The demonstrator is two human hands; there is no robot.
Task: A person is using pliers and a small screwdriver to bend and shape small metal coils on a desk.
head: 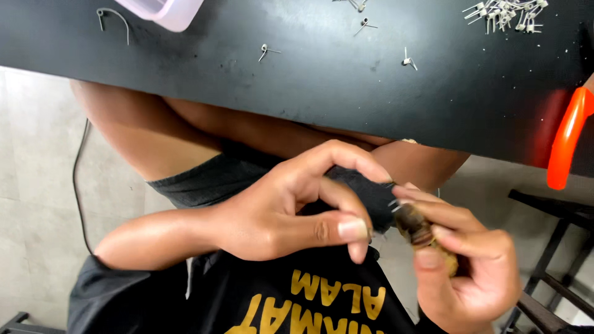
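Head view, looking down over my lap. My right hand [476,272] sits at about four o'clock in the picture, curled around a small brown ribbed piece [416,226], thumb and fingers closed on it. Its long axis runs from roughly ten o'clock up near my fingertips to four o'clock down into the palm, and thin metal legs poke out of the upper end toward ten o'clock.

My left hand [297,207] comes in from eight o'clock, near the middle of the picture. Thumb and forefinger are drawn together in a pinch right at those metal legs, the other fingers arched over the top. I cannot tell whether there is anything between the fingertips; it is too fine to make out. So the piece lies just to the three o'clock side of my left fingertips, touching or nearly so, and the right hand is the one actually carrying it.

Up at twelve o'clock runs the black table [322,93], well apart from both hands. A heap of small metal pins [504,13] lies at one o'clock, loose ones [267,51] are scattered nearer the middle, a pale tray corner [167,11] sits at eleven, and an orange handle [566,139] at three.
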